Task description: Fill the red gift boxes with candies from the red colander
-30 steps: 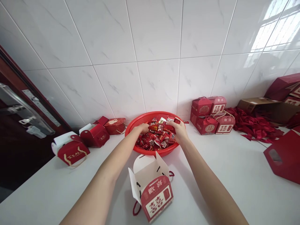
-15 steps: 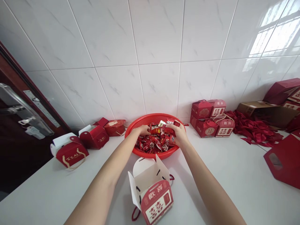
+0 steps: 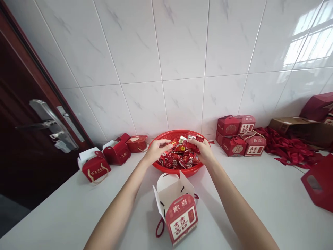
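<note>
A red plastic basket full of wrapped candies stands against the tiled wall. Over its left side, my left hand pinches a red-wrapped candy between thumb and fingers. At the right side of the basket my right hand is closed on red and white wrapped candies, partly hidden by the fingers. Between my forearms a red and white gift box stands with its top flaps spread and a dark red cord handle at each side. Little of its inside shows.
Several red boxes with open or closed tops stand at the left, near the door. More closed boxes are stacked at the right, beside red ribbons, a cardboard carton and a flat red box piece.
My left hand has risen out of the candies with one in its fingers. The right hand stays at the basket's right side, gripping candies. The view has shifted left.
</note>
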### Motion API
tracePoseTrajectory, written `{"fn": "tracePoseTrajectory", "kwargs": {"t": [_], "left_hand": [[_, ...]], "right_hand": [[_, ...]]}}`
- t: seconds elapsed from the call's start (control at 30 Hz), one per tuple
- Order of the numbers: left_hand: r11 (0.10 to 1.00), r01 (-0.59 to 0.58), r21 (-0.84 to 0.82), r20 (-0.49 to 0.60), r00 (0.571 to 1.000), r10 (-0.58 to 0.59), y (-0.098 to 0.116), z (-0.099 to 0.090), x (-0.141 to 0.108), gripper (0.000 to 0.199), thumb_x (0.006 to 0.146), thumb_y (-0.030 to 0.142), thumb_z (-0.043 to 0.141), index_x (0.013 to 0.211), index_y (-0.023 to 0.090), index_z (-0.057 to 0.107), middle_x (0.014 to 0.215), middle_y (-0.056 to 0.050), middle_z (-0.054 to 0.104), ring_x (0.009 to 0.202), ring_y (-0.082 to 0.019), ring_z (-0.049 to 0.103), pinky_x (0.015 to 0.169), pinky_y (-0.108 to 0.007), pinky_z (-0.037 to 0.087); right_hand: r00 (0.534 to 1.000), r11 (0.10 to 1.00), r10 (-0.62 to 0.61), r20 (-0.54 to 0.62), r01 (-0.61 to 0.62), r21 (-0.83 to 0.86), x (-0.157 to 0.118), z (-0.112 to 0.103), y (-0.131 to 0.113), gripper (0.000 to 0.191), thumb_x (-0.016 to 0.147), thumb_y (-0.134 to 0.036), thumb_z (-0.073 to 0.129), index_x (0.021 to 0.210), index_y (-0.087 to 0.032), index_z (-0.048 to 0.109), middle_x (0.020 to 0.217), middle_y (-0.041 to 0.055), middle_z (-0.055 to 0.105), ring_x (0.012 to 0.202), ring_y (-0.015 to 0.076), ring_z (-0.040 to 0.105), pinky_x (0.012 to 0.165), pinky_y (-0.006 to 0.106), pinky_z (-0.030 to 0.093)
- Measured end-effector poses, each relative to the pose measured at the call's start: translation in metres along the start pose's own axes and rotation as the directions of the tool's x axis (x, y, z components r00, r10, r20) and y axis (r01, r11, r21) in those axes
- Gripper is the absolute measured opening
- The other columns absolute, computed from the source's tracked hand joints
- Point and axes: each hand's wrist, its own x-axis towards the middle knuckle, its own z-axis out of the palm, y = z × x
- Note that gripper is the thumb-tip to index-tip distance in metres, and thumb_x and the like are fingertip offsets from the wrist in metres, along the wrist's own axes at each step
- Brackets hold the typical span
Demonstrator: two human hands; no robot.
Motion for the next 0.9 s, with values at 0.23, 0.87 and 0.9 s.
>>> {"fn": "tracePoseTrajectory", "kwargs": {"t": [0.23, 0.87, 0.9], "left_hand": [[0.964, -0.047, -0.263, -0.029, 0.999, 0.041, 0.036, -0.011, -0.057, 0.045, 0.077, 0.05, 0.074, 0.106, 0.017, 0.07, 0.08, -0.004, 0.073, 0.079, -0.021, 0.07, 0.08, -0.033, 0.056], [0.94, -0.11, 0.323, 0.522, 0.849, -0.08, 0.057, -0.037, -0.095, 0.035, 0.087, 0.035, 0.065, 0.119, 0.027, 0.074, 0.121, -0.005, 0.072, 0.106, -0.023, 0.066, 0.089, -0.031, 0.051], [0.924, -0.083, 0.373, 0.503, 0.855, -0.126, 0.057, -0.037, -0.097, 0.034, 0.088, 0.038, 0.063, 0.117, 0.026, 0.074, 0.121, -0.005, 0.072, 0.106, -0.023, 0.066, 0.087, -0.031, 0.051]], "right_hand": [[0.963, 0.998, 0.026, 0.269, -0.008, -0.069, -0.037, 0.023, -0.03, 0.029, 0.065, -0.031, 0.087, 0.087, -0.02, 0.073, 0.087, 0.0036, 0.076, 0.079, 0.0214, 0.071, 0.074, 0.033, 0.058], [0.846, 0.701, 0.013, 0.533, 0.372, -0.608, -0.076, 0.032, -0.056, 0.019, 0.082, -0.034, 0.072, 0.094, -0.02, 0.069, 0.092, 0.0041, 0.07, 0.091, 0.0232, 0.064, 0.079, 0.035, 0.052], [0.836, 0.68, 0.02, 0.549, 0.391, -0.62, -0.077, 0.033, -0.056, 0.017, 0.083, -0.032, 0.071, 0.094, -0.02, 0.069, 0.093, 0.004, 0.069, 0.09, 0.0223, 0.064, 0.079, 0.034, 0.051]]}}
